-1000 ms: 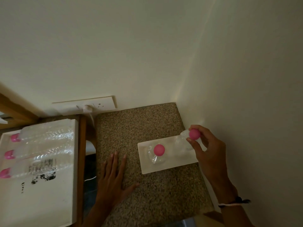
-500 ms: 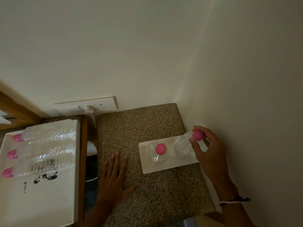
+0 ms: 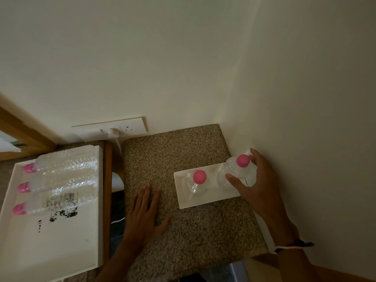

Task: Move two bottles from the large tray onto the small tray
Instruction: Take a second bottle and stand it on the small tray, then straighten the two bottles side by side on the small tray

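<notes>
right grip (image 3: 252, 180): fingers loosely wrapped round second bottle (image 3: 234, 171), small tray's (image 3: 203, 202) right end
left grip (image 3: 144, 216): flat, empty, on tabletop (image 3: 183, 151)
tip: set base flat before letting go

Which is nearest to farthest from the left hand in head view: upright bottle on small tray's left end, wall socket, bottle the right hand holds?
1. Upright bottle, just right of the left hand.
2. Bottle in the right hand, at the small tray's right end.
3. Wall socket, on the wall behind.
</notes>
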The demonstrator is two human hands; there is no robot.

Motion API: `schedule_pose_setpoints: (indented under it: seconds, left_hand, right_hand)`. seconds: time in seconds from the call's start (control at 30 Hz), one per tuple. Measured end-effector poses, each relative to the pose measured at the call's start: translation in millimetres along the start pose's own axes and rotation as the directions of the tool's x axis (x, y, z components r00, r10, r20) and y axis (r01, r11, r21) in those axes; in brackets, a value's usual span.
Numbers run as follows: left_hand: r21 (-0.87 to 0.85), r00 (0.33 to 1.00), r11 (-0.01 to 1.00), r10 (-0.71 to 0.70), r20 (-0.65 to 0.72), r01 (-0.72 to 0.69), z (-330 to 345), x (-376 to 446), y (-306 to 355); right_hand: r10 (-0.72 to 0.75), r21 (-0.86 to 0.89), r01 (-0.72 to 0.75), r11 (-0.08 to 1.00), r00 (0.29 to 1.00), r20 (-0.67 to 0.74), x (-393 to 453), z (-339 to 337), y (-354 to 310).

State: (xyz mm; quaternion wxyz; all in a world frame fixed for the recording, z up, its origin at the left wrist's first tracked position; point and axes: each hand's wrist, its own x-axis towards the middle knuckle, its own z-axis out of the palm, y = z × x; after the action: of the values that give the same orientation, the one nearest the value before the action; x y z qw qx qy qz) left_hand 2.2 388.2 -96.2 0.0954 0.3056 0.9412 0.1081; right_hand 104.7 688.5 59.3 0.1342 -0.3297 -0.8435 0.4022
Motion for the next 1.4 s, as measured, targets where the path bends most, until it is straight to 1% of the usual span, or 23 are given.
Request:
schedule_pose_setpoints:
  seconds: [0.1, 0.2, 0.23, 0.3, 0.37, 0.4, 0.47, 0.53, 0.6, 0.67, 0.8, 0.93, 1.1, 1.2, 1.3, 1.4]
  left_hand:
    - [-0.038, 0.998, 0.999, -0.002, -0.056, 0.000, -9, 7, 6]
    - [-0.124, 0.989, 0.992, -0.047, -0.141, 0.030, -21, 24, 20]
    - [-0.171, 0.985, 0.984, -0.068, -0.160, 0.040, -24, 30, 25]
    - [-0.329, 0.979, 0.940, -0.142, -0.146, 0.087, -31, 44, 37]
    - [-0.496, 0.965, 0.849, -0.252, -0.076, 0.183, -37, 58, 46]
    - [-0.549, 0.957, 0.802, -0.289, -0.010, 0.236, -39, 65, 50]
    - [-0.627, 0.942, 0.706, -0.291, 0.166, 0.328, -42, 76, 56]
    - [-0.684, 0.925, 0.624, -0.239, 0.294, 0.379, -44, 80, 61]
    - [-0.684, 0.924, 0.623, -0.213, 0.318, 0.379, -41, 81, 65]
    - [-0.670, 0.934, 0.652, -0.217, 0.283, 0.355, -39, 81, 67]
    - [-0.701, 0.924, 0.603, -0.237, 0.300, 0.381, -38, 81, 67]
    - [-0.714, 0.925, 0.588, -0.240, 0.296, 0.381, -38, 80, 64]
    - [-0.726, 0.927, 0.577, -0.240, 0.288, 0.374, -41, 76, 59]
    - [-0.732, 0.928, 0.572, -0.256, 0.271, 0.371, -44, 74, 53]
    - [-0.740, 0.923, 0.553, -0.263, 0.281, 0.383, -50, 72, 46]
    - [-0.723, 0.922, 0.573, -0.265, 0.283, 0.386, -58, 68, 37]
  right_hand:
    - [0.162, -0.053, -0.158, 0.986, 0.985, 0.066, -9, 0, 11]
    - [0.280, -0.151, -0.260, 0.954, 0.952, 0.126, -17, 4, 25]
    - [0.308, -0.183, -0.280, 0.942, 0.940, 0.148, -20, 6, 29]
    - [0.351, -0.205, -0.314, 0.927, 0.918, 0.184, -24, 13, 37]
    - [0.365, -0.188, -0.331, 0.925, 0.910, 0.198, -29, 21, 45]
    - [0.361, -0.182, -0.328, 0.927, 0.913, 0.192, -31, 25, 48]
    - [0.360, -0.184, -0.327, 0.927, 0.914, 0.188, -35, 30, 55]
    - [0.372, -0.203, -0.333, 0.921, 0.907, 0.198, -36, 35, 59]
    - [0.377, -0.211, -0.335, 0.918, 0.902, 0.209, -37, 40, 64]
    - [0.380, -0.233, -0.330, 0.915, 0.897, 0.225, -39, 44, 68]
    - [0.366, -0.268, -0.303, 0.914, 0.902, 0.229, -42, 50, 72]
    - [0.363, -0.283, -0.293, 0.913, 0.902, 0.236, -41, 54, 71]
    - [0.357, -0.290, -0.280, 0.915, 0.896, 0.262, -40, 57, 66]
    - [0.338, -0.299, -0.251, 0.921, 0.897, 0.285, -42, 62, 63]
    - [0.324, -0.310, -0.229, 0.923, 0.897, 0.301, -44, 68, 60]
    - [0.297, -0.301, -0.198, 0.933, 0.896, 0.330, -49, 77, 56]
